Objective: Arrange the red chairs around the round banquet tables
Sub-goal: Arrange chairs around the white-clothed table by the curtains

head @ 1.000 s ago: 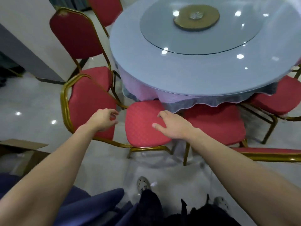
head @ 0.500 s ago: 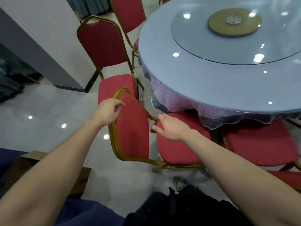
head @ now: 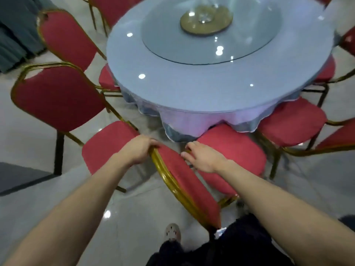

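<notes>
Head view caught you part-way through placing one chair (head: pixel 185 175) at the table (head: pixel 172 89). Your left hand (head: pixel 137 151) was clenched round the gold tube at the top of its back. Your right hand (head: pixel 204 158) lay on the red back pad with fingers nearly straight, pressing rather than clasping, though blur left the fingertips unclear. The chair stood right in front of you, its seat front at the hem of the cloth (head: pixel 192 123), between the left chair (head: pixel 57 100) and the right chair (head: pixel 292 121). Its back ran at a slant to the table edge, so it seemed not yet squared. The next move probably called for a twist to face the seat at the table's centre, then a short push, minding the neighbours' legs. It looked like a padded banquet chair with red fabric and a gold metal frame, likely light enough to swing by the back.
</notes>
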